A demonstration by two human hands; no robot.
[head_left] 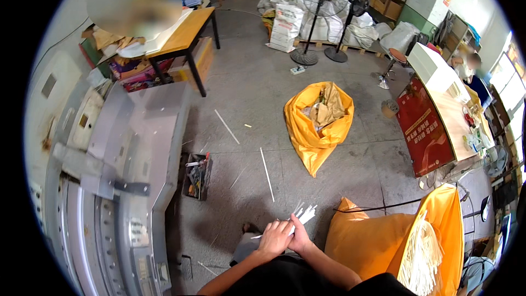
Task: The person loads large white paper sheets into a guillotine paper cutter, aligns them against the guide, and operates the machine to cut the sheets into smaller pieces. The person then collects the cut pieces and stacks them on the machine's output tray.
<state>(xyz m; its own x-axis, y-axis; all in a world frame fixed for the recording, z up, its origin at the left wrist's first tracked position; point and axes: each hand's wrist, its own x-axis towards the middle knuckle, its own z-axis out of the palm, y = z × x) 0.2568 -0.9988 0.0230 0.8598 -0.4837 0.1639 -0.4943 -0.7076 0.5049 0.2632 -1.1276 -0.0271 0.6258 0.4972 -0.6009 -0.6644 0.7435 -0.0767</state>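
A bundle of thin white strips sticks out from between my two hands, low in the middle of the view. My left hand is closed over the bundle, its fingers pressed together. My right hand wraps round the same strips from the right, thumb upward. Strip ends poke out on both sides of the hands. To my right lies a large orange sack, its open mouth showing a mass of pale strips. Ahead on the floor stands an open yellow-orange bag with crumpled brown paper inside.
A grey machine fills the left side, with a black toolbox beside it. Loose white strips lie on the floor. Further off are a wooden-topped table, two standing fans, white sacks, and a red-fronted desk with a seated person behind.
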